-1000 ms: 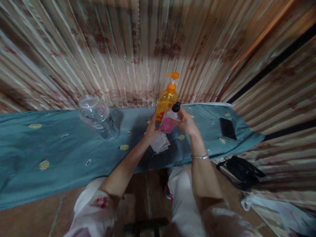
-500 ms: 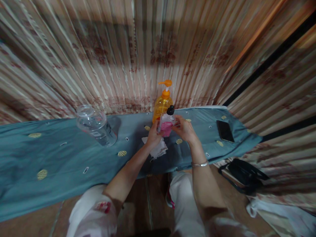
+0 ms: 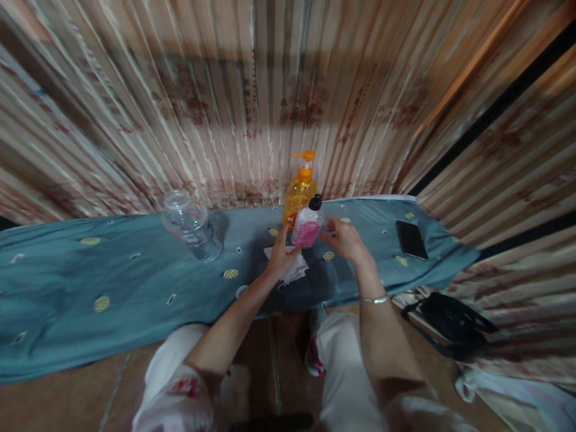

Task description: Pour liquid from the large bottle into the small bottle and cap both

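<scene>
A clear bottle with a pink label and black cap (image 3: 308, 227) stands slightly tilted in front of an orange pump bottle (image 3: 299, 195). My left hand (image 3: 282, 255) is at its lower left side, fingers apart, thumb near its base. My right hand (image 3: 345, 239) is just right of it, fingers curled and slightly apart, with nothing seen between them. A crumpled white tissue (image 3: 294, 271) lies on the cloth beside and partly under my left hand.
A large clear plastic jar (image 3: 193, 231) stands on the teal cloth (image 3: 148, 270) at left. A black phone (image 3: 411, 239) lies at right. Behind hangs a patterned curtain (image 3: 225, 120). A black bag (image 3: 452, 318) is on the floor at right.
Both hands have loosened from the pink-labelled bottle; the right has drawn away to the right. The view has shifted slightly, and a small round white item shows by my left forearm.
</scene>
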Tool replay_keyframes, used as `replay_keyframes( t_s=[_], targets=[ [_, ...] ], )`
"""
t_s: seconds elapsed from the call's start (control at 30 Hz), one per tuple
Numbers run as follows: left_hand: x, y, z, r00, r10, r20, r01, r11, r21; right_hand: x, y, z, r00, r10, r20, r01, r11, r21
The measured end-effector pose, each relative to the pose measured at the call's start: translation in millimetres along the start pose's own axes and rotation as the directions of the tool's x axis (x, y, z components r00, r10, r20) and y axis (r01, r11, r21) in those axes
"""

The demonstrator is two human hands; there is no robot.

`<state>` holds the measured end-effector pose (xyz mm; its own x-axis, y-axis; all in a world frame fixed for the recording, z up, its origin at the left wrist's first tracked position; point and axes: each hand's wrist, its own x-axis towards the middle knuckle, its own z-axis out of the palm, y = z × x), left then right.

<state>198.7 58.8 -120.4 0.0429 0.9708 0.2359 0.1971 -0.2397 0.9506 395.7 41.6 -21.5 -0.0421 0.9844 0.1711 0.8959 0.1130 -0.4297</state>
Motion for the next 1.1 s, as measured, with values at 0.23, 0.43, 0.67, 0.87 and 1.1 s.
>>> replay_keyframes(
  t_s=[0.23, 0.43, 0.67, 0.87, 1.1],
  targets=[
    [-51, 3, -60.2, 0.997, -0.010, -0.083, 0.010, 1.000, 0.002, -21, -15, -29, 0.984, -0.015, 0.175, 0.044, 0.986, -0.163],
    [-86, 1, -111.8, 0.973, -0.037, -0.227, 0.036, 0.999, -0.011, -34, -76, -8, 0.926, -0.183, 0.330, 0.241, 0.960, -0.144],
    [-108, -5, -173.7, 0.885, -0.075, -0.460, 0.072, 0.997, -0.023, -41, -123, 32, 0.807, -0.293, 0.513, 0.379, 0.923, -0.070],
    [-91, -5, -209.4, 0.794, -0.087, -0.601, 0.097, 0.995, -0.016, -37, -129, 49, 0.768, -0.289, 0.572, 0.397, 0.915, -0.071],
    [-37, -6, -202.0, 0.815, -0.051, -0.577, 0.067, 0.998, 0.007, -46, -136, 63, 0.747, -0.328, 0.578, 0.435, 0.899, -0.052]
  ],
)
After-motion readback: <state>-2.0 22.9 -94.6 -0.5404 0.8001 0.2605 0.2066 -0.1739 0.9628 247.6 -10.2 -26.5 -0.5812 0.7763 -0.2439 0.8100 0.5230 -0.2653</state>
